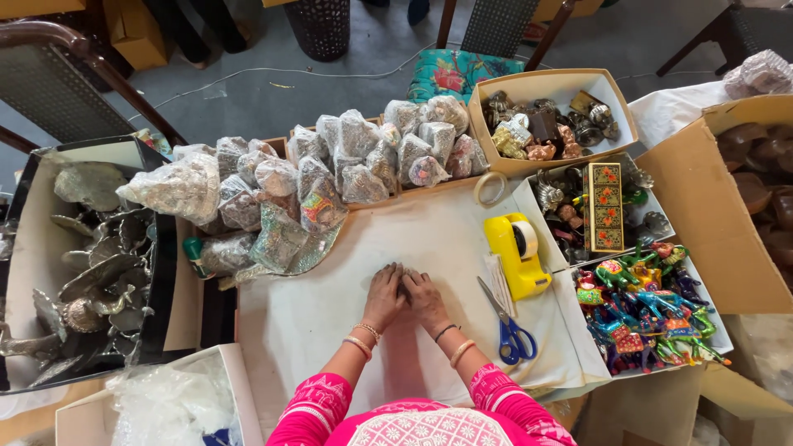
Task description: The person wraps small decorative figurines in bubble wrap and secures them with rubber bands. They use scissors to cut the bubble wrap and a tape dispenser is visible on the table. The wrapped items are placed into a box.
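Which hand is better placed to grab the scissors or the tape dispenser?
Probably the right hand. The blue-handled scissors and yellow tape dispenser lie on the sheet just to its right. The left hand would have to cross over it. Both hands press together at the middle of the sheet.

Your left hand [384,296] and right hand [425,299] press together on the white-covered desk [314,322], beside blue-handled scissors [510,330].
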